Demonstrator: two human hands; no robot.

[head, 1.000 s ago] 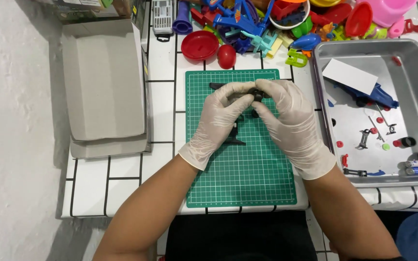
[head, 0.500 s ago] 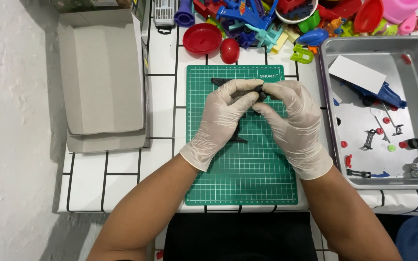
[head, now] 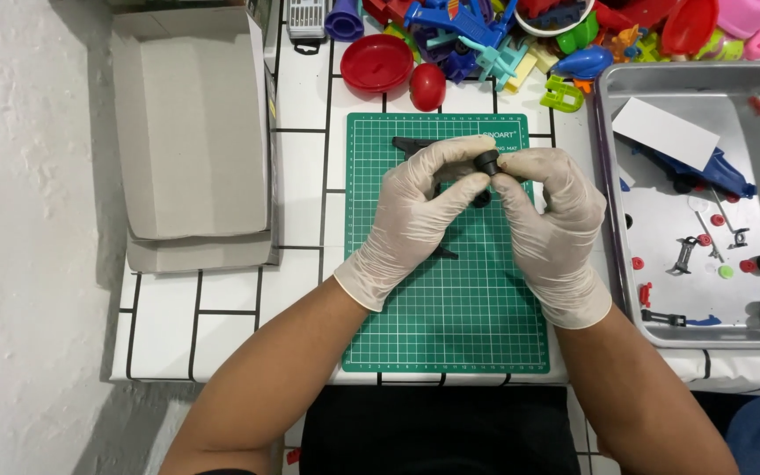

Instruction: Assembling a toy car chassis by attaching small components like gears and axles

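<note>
Both gloved hands, left hand (head: 415, 215) and right hand (head: 551, 220), pinch a small black plastic wheel (head: 486, 162) with fingers pressed together at 12 o'clock over the green cutting mat (head: 446, 325); likely light, stiff, grip its rim.

Both gloved hands, left hand (head: 420, 211) and right hand (head: 549, 215), meet with fingers pinched together.

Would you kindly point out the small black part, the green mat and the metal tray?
black part (head: 486, 162), head view, its round top between the fingertips.
green mat (head: 450, 325), head view, bare lower middle.
metal tray (head: 610, 229), head view, left wall.
</note>
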